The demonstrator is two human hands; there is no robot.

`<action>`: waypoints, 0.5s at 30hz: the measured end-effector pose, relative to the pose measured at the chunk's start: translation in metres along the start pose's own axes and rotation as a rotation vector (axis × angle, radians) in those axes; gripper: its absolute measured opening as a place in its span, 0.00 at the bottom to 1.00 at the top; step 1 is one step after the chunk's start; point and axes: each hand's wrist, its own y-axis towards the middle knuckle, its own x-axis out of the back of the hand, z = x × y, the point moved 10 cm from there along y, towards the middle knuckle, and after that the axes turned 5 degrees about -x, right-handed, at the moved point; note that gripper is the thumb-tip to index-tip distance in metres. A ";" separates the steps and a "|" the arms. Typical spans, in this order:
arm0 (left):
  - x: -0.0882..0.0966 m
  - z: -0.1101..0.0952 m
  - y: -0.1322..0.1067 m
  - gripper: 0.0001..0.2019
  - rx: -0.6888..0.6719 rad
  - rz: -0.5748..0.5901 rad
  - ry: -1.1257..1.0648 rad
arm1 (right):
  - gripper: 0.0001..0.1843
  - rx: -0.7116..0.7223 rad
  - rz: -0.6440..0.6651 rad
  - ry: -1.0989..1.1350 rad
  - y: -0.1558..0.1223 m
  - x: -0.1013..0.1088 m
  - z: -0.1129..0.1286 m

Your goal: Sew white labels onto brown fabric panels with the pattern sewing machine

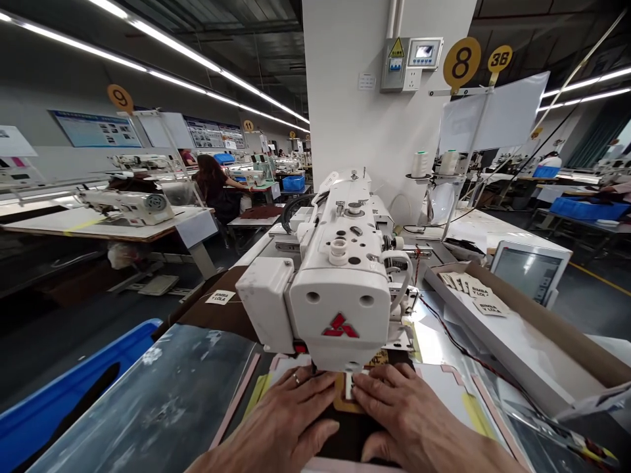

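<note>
Just before the white, bulky sewing machine (pixel 340 289), dark brown cloth (pixel 345 435) shows between the left hand (pixel 296 410) and right hand (pixel 401 404), each grip open and flat, clasping nothing visible; cream printed labels (pixel 486 299) lie right of the machine.

A grey, smooth-topped bench (pixel 162 387) carries the white sewing machine (pixel 340 282), with brown cloth (pixel 197 317) bearing one printed label (pixel 220 297) spread to the machine's left. In front of the machine lies dark cloth (pixel 348 437), with pink strips (pixel 237 399) on both sides. To the machine's right sits an open cardboard box (pixel 535 355) of loose labels (pixel 486 295) and, nearer the front, a slim tool (pixel 591 450).
</note>
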 end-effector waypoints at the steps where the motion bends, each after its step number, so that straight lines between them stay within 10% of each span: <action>1: 0.002 0.000 0.000 0.26 -0.008 -0.003 0.003 | 0.35 -0.007 0.008 0.003 0.000 -0.001 -0.001; 15: -0.001 -0.017 0.019 0.24 0.012 0.093 -0.100 | 0.38 -0.001 0.036 0.017 0.004 0.005 0.000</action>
